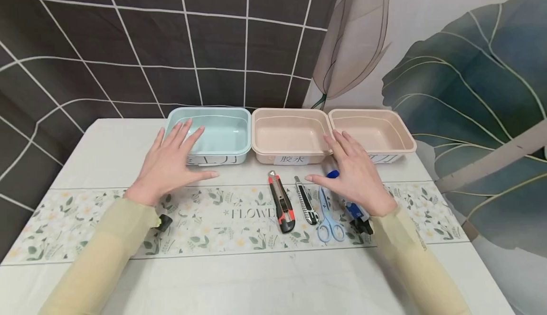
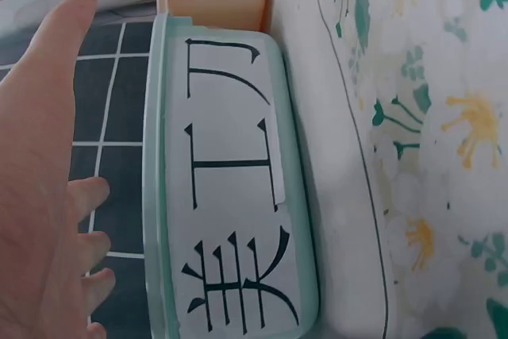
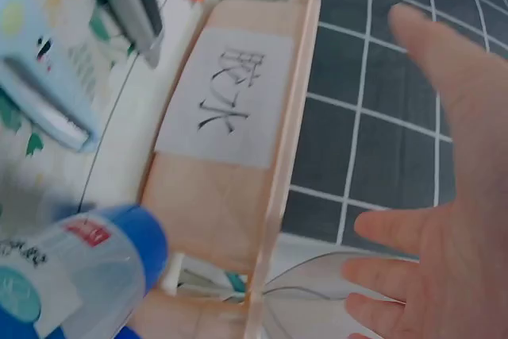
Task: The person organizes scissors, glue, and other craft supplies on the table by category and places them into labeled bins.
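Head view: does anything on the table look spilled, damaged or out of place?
Nothing stands out: the blue bin and two pink bins stand upright in a row; two cutters and scissors lie before them; no spill shows.

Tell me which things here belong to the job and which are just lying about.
Likely in the job:
blue bin
middle beige bin
right beige bin
red-and-black utility knife
slimmer utility knife
blue scissors
blue-capped bottle

Just surroundings, nothing loose seems stray:
white tabletop
dark gridded backdrop
leaf-print backdrop
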The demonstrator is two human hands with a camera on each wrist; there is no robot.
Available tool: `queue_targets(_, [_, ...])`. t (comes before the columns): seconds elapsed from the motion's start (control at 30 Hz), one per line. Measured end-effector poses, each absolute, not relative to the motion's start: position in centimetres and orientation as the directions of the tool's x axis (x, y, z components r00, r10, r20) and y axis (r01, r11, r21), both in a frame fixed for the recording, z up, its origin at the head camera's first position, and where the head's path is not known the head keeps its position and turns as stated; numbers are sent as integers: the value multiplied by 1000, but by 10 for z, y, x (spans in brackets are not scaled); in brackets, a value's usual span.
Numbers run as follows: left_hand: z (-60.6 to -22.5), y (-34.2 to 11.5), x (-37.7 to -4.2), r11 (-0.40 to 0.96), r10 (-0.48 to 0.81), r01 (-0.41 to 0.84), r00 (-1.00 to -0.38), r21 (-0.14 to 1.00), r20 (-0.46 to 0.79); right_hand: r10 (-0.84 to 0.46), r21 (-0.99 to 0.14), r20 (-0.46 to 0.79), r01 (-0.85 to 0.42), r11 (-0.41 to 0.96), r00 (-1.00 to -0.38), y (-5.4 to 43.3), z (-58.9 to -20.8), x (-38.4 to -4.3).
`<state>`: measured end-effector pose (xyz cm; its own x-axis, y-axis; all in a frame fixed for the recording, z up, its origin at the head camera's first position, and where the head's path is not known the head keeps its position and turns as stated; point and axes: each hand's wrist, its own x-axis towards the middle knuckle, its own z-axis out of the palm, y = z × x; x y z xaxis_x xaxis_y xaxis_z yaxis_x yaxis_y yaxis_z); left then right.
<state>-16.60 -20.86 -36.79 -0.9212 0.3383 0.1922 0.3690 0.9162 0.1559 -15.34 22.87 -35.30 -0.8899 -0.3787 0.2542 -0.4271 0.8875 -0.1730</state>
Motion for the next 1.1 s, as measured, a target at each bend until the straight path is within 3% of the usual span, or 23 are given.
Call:
queue_targets(0.5, [-372, -244, -178, 906, 281, 325, -941, 271, 190, -276, -487, 409, -464, 740, -870, 199, -353, -129])
queue_targets(0.83, [-384, -255, -188, 914, 258, 287, -957, 287, 133, -293, -603, 248, -384, 699, -923, 181, -368, -111])
queue_targets(1.1, [-382, -259, -193, 923, 258, 279, -960, 265, 111, -311, -603, 173, -350, 717, -935, 169, -381, -100])
